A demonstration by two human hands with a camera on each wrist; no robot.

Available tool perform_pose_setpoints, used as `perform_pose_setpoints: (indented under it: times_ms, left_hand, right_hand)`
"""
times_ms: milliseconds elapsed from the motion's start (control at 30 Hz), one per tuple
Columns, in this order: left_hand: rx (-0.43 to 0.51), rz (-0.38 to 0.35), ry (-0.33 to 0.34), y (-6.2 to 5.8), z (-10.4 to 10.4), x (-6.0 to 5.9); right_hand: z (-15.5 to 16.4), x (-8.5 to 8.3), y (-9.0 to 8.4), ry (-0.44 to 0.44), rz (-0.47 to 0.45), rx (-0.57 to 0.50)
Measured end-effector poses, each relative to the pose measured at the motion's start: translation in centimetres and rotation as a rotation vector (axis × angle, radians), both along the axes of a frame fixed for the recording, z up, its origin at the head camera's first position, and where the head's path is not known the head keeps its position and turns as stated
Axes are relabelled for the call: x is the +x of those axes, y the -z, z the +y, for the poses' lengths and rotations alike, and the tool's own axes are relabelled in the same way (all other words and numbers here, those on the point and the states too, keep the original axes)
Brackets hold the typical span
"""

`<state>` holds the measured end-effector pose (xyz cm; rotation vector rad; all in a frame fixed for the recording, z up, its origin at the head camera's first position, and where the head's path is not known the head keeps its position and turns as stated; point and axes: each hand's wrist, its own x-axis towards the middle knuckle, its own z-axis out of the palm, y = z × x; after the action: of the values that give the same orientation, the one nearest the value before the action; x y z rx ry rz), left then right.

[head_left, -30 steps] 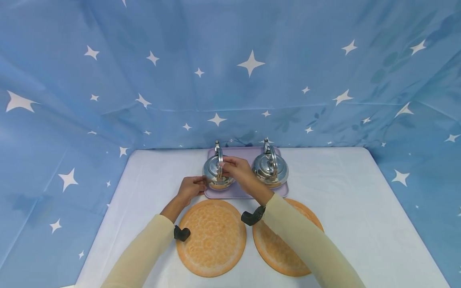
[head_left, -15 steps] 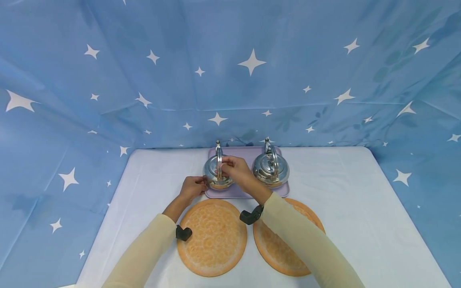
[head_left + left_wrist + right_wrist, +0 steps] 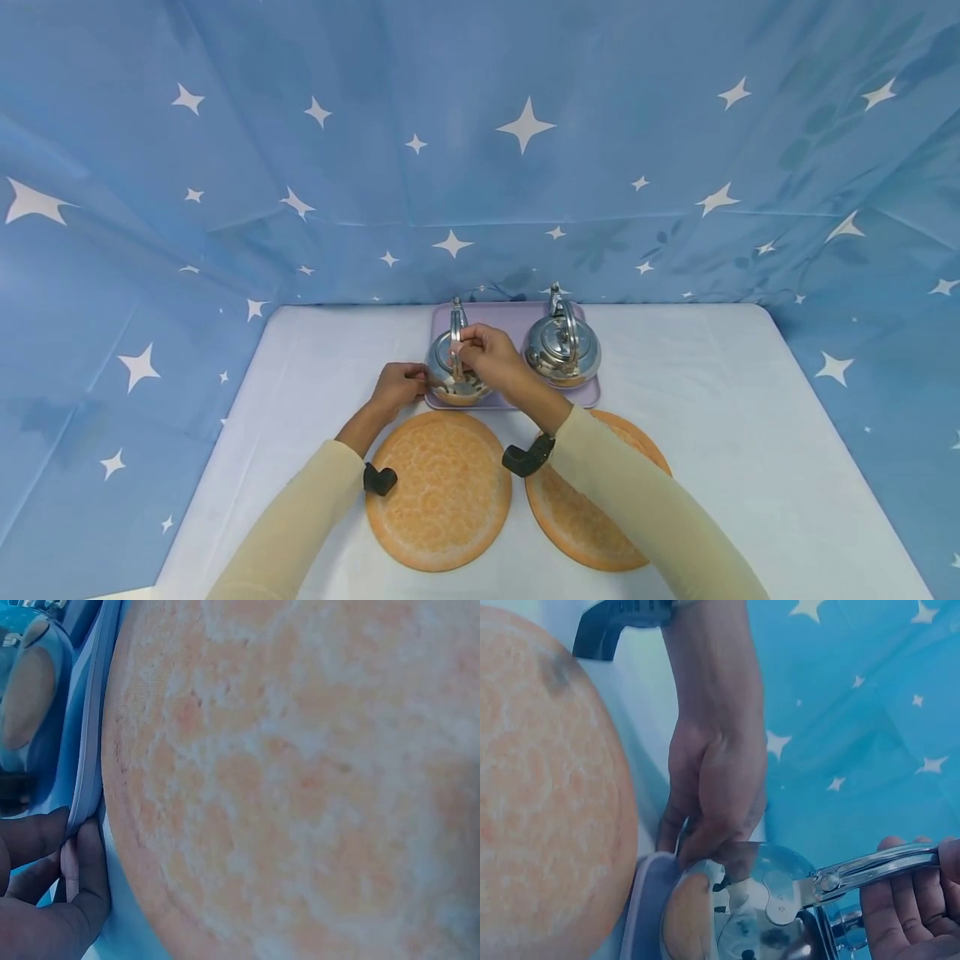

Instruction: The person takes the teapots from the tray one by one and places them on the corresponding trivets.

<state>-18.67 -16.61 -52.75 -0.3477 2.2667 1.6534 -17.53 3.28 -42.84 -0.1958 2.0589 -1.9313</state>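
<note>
In the head view, a shiny metal kettle [image 3: 459, 385] is at the left end of the lilac tray [image 3: 504, 312]. My right hand [image 3: 491, 357] grips its upright handle; the right wrist view shows curled fingers [image 3: 922, 907] under the handle [image 3: 877, 868]. Whether the kettle's base touches the tray cannot be told. My left hand [image 3: 396, 388] is at the tray's near left corner. Close up in the left wrist view, that hand [image 3: 52, 892] pinches the tray rim [image 3: 88, 765] between thumb and fingers. A second metal kettle [image 3: 561, 350] stands on the tray's right side.
Two round orange-brown mats, like flatbreads, lie in front of the tray: the left mat [image 3: 438, 500] and the right mat [image 3: 573, 517], partly under my right forearm. A white cloth covers the table [image 3: 750, 433]. Behind hangs a blue starry curtain [image 3: 480, 183].
The left kettle has shifted slightly toward me and to the right, with my right hand on its handle. My left hand stays at the tray corner. The second kettle has not moved.
</note>
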Motion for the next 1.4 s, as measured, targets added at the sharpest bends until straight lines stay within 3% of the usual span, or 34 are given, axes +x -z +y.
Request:
perform_pose_setpoints:
  times_ms: [267,700,967,1400]
  left_hand:
    - [-0.134,0.058,0.029,-0.2,-0.1,0.4]
    - [-0.058,0.036,0.017,-0.1,-0.2,0.2]
    - [-0.082,0.009,0.023,0.0,-0.2,0.1]
    - [0.024,-0.022,-0.015,-0.2,0.0,0.1]
  right_hand:
    - [0.0,2.1,-1.7,-0.047,0.006,-0.026]
    - [1.1,6.3,-3.0,-0.191,-0.022,-0.049]
    - [1.1,8.5,-2.5,-0.237,-0.064,-0.154]
    - [0.6,11.2,-1.3,-0.277,-0.042,-0.145]
